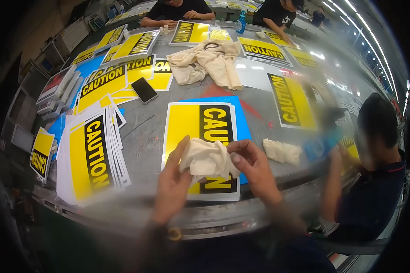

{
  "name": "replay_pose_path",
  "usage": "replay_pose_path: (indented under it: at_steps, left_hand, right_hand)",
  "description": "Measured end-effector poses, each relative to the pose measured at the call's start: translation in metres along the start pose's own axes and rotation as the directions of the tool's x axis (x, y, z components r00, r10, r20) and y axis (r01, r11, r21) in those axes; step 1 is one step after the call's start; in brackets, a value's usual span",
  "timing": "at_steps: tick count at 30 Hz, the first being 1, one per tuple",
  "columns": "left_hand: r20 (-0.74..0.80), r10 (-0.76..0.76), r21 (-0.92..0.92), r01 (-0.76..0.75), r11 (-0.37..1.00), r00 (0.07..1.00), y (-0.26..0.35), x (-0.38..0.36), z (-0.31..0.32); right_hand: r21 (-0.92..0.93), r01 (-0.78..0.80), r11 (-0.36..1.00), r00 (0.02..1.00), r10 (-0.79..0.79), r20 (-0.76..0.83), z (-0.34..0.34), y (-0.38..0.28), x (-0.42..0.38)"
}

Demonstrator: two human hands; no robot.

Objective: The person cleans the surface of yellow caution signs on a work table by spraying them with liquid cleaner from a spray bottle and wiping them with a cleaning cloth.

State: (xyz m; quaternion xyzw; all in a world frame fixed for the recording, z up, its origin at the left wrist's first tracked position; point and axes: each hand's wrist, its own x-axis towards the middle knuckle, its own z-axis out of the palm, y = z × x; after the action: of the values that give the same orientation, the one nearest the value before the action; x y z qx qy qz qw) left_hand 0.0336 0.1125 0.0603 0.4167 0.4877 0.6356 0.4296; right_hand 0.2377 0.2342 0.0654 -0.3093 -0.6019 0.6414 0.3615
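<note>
Between my two hands is a crumpled cream cloth [206, 157], raised over a stack of yellow and black CAUTION signs [180, 125]. My left hand [174, 179] grips the cloth's left side, thumb and fingers pressed on it. On the right side, my right hand [254, 168] pinches the cloth's edge between thumb and fingers. The cloth and hands hide part of the top sign. Blue sheets [241, 120] stick out from beneath the stack.
A phone [144, 90] and a cloth pile [207, 61] lie beyond the stack. More CAUTION signs [92, 159] are at left. A folded cloth [282, 152] lies at right, near a co-worker [373, 182]. Two people sit across the table, near a blue bottle [241, 22].
</note>
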Motion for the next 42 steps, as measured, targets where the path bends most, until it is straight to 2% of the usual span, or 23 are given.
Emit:
replay_pose_path:
  at_steps: [2,5,6,8,9,10,14,17,18,20,22,26,28,30,32,33,35,36,37,39,40,41,42]
  left_hand:
    - [0.011,0.061,0.106,-0.062,0.992,0.998,-0.003,0.000,0.004]
    - [0.037,0.122,0.278,-0.128,0.952,0.992,-0.008,0.001,0.005]
    - [0.029,0.106,0.292,-0.110,0.950,0.994,-0.003,0.000,0.012]
    - [0.016,0.117,0.349,-0.115,0.930,0.993,-0.012,0.000,0.016]
    - [0.006,0.093,0.297,-0.091,0.951,0.996,-0.014,-0.001,0.019]
    - [-0.004,0.074,0.244,-0.071,0.967,0.997,-0.016,-0.001,0.022]
    - [0.037,0.086,0.082,-0.089,0.993,0.996,-0.018,-0.003,0.021]
    - [0.005,0.022,-0.109,-0.021,0.994,1.000,-0.017,-0.005,0.020]
    - [-0.013,-0.013,-0.182,0.010,0.983,1.000,-0.015,-0.004,0.021]
    - [-0.050,-0.093,-0.368,0.068,0.927,0.994,-0.003,-0.005,0.025]
    - [-0.113,-0.096,-0.373,0.047,0.926,0.989,0.011,-0.002,0.032]
    - [-0.092,-0.084,-0.375,0.044,0.926,0.992,0.019,-0.004,0.027]
    - [-0.088,-0.020,-0.251,-0.002,0.968,0.996,0.012,-0.005,0.028]
    - [-0.117,0.083,-0.024,-0.086,0.996,0.990,0.006,-0.005,0.028]
    - [-0.129,0.126,0.119,-0.111,0.987,0.984,0.005,-0.008,0.027]
    - [-0.134,0.146,0.192,-0.119,0.974,0.980,0.005,-0.008,0.027]
    - [-0.098,0.090,0.164,-0.074,0.984,0.991,0.010,-0.010,0.027]
    - [-0.070,0.065,0.147,-0.054,0.988,0.995,0.011,-0.010,0.028]
    - [-0.001,0.033,0.030,-0.033,0.999,0.999,0.010,-0.009,0.031]
    - [0.120,0.006,-0.184,0.017,0.983,0.993,0.011,-0.009,0.029]
    - [0.088,0.048,-0.116,-0.037,0.993,0.995,0.011,-0.008,0.031]
    - [0.074,-0.076,-0.255,0.092,0.963,0.994,0.008,-0.010,0.028]
    - [0.047,-0.179,-0.330,0.184,0.926,0.983,0.006,-0.012,0.027]
  right_hand:
    - [-0.183,0.195,0.963,0.979,-0.204,-0.028,0.003,0.003,0.000]
    - [-0.575,0.370,0.729,0.908,-0.415,0.058,0.001,0.001,-0.005]
    - [-0.526,0.356,0.773,0.911,-0.412,0.012,0.003,0.003,-0.006]
    - [-0.246,0.162,0.956,0.982,-0.181,-0.058,0.003,0.003,-0.013]
    - [-0.093,0.052,0.994,0.996,-0.058,-0.063,0.004,0.001,-0.016]
    - [-0.042,0.157,0.987,0.986,-0.158,-0.043,0.007,-0.003,-0.018]
    - [0.134,0.160,0.978,0.987,-0.154,-0.055,0.022,0.002,-0.024]
    - [0.289,-0.040,0.957,0.995,0.010,0.103,0.033,-0.007,-0.032]
    - [0.178,-0.064,0.982,0.976,0.025,0.216,0.030,-0.004,-0.035]
    - [0.156,-0.104,0.982,0.962,0.059,0.266,0.039,-0.002,-0.042]
    - [0.145,-0.083,0.986,0.953,0.036,0.302,0.042,0.003,-0.046]
    - [0.249,0.031,0.968,0.995,-0.008,-0.096,0.044,-0.006,-0.034]
    - [0.229,0.006,0.973,0.990,0.026,-0.137,0.031,-0.006,-0.029]
    - [-0.116,0.073,0.991,0.985,-0.090,-0.145,0.020,0.003,-0.027]
    - [-0.454,0.086,0.887,0.963,-0.191,-0.190,0.014,-0.007,-0.033]
    - [-0.529,0.221,0.819,0.929,-0.341,-0.141,0.012,-0.014,-0.032]
    - [-0.649,0.448,0.614,0.800,-0.600,-0.016,0.006,-0.022,-0.028]
    - [-0.583,0.553,0.596,0.777,-0.621,0.102,0.006,-0.024,-0.026]
    - [-0.466,0.599,0.651,0.788,-0.583,0.198,0.012,-0.026,-0.019]
    - [-0.510,0.498,0.701,0.867,-0.408,0.286,0.031,-0.022,-0.010]
    - [-0.319,0.363,0.875,0.925,-0.296,0.240,0.034,-0.006,-0.008]
    - [-0.211,0.205,0.956,0.970,-0.169,0.176,0.037,0.000,-0.015]
    - [-0.222,0.176,0.959,0.976,-0.141,0.165,0.038,0.005,-0.021]
